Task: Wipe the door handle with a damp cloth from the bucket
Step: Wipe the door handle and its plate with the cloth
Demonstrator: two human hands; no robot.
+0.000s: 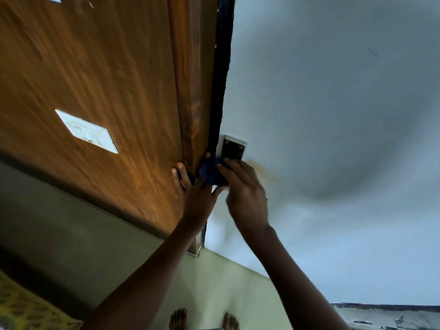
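Observation:
A dark blue cloth (212, 172) is bunched against the door's edge, just below a shiny metal handle plate (232, 147) on the pale blue door (333, 115). My right hand (242, 189) presses the cloth from the right, fingers curled over it. My left hand (194, 186) rests against the wooden frame (190, 103), its fingers spread on the wood and its thumb side touching the cloth. The handle lever itself is hidden behind the cloth and hands. No bucket is in view.
A white switch plate (87, 131) sits on the wood panel at left. A brownish stain (262, 170) marks the door beside the plate. My bare feet (202, 319) stand on pale floor tiles; a yellow patterned mat (26, 308) lies at bottom left.

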